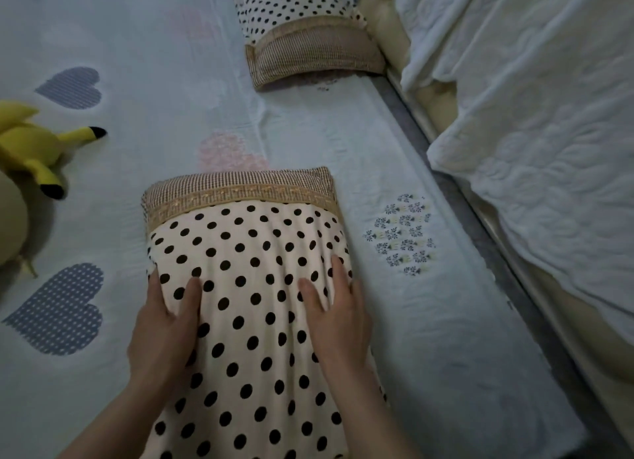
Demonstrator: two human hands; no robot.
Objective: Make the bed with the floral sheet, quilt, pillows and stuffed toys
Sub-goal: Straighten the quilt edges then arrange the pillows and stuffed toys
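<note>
1. Lying at the far left edge, a rounded beige stuffed toy is cut off by the frame; only part of it shows
2. Yellow stuffed toy, with black-tipped ears, lies on its side on the sheet just beside the beige one; contact between them cannot be confirmed
3. Sheet: pale, printed with blue and pink hearts, spread flat over the mattress, with light creases near the middle
4. Left hand: grips the left side of the near pillow, thumb on top, fingers wrapped round the edge
5. Near pillow: cream with black dots and a woven tan band at its far end; lies lengthwise on the sheet, close to the mattress's right edge
6. Far pillow: same pattern, at the top of the view, band end facing the near pillow, well apart from it, resting against a cream padded frame
7. Right hand: laid flat on the near pillow's upper right, fingers straight and close together, holding nothing
8. Floral motif: heart-shaped, printed on the sheet just right of the near pillow
9. Quilt: white, textured, bunched at the right, off the mattress, draped over a cream padded surface
</note>
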